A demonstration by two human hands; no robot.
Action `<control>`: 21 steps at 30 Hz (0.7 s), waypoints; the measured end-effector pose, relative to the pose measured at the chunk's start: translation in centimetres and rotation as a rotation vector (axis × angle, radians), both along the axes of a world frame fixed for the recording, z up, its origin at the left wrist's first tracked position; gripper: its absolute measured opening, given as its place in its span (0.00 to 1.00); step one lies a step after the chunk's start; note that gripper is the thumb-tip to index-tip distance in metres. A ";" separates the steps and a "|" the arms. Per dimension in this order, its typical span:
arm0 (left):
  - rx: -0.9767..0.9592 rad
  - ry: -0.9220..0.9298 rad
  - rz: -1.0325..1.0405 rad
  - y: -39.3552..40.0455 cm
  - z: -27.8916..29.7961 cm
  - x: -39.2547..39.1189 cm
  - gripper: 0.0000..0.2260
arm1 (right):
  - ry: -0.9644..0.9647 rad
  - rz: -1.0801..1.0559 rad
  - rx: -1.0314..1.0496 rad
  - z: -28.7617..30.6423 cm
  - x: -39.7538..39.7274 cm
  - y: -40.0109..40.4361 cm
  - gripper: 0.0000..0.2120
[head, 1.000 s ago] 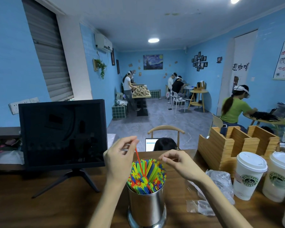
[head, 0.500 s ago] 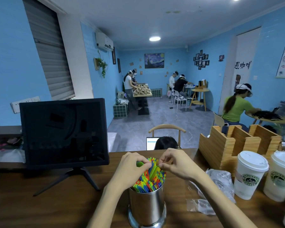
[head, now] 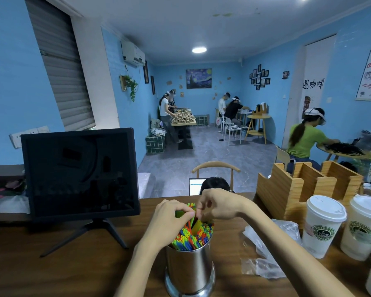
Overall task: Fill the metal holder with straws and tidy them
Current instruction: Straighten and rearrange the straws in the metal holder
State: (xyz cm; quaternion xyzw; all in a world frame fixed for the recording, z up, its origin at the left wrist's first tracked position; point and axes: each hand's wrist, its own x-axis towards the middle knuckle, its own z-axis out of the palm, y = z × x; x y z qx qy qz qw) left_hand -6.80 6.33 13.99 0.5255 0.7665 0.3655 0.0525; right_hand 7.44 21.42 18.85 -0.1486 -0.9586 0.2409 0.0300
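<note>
A shiny metal holder (head: 190,273) stands upright on the wooden counter (head: 51,273) in front of me, packed with colourful straws (head: 193,237) whose tips stick out of its rim. My left hand (head: 169,221) is curled over the left side of the bundle and pinches straw tops between thumb and fingers. My right hand (head: 220,203) is bent over the far side of the bundle, its fingertips pinching straw tops next to the left hand's thumb. Which single straws each hand holds is hidden by the fingers.
A black monitor (head: 79,174) on a tripod foot stands left of the holder. Crumpled clear plastic wrap (head: 263,254) lies to the right. Two lidded paper cups (head: 321,226) and a wooden organiser (head: 304,187) sit at the right. Several people work in the room beyond the counter.
A second ago my left hand held a red straw above the bundle and my right hand hovered apart. Both hands have since come down and together onto the straw tops.
</note>
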 end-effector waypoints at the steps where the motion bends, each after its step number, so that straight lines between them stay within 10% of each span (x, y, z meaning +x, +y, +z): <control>1: 0.000 -0.006 0.001 0.0 -0.1 -0.1 0.06 | 0.006 -0.006 0.023 -0.1 -0.1 0.1 0.03; 21: 0.019 -0.046 0.012 0.0 -0.6 -0.2 0.06 | -0.123 -0.095 0.201 -0.3 -0.1 -0.4 0.16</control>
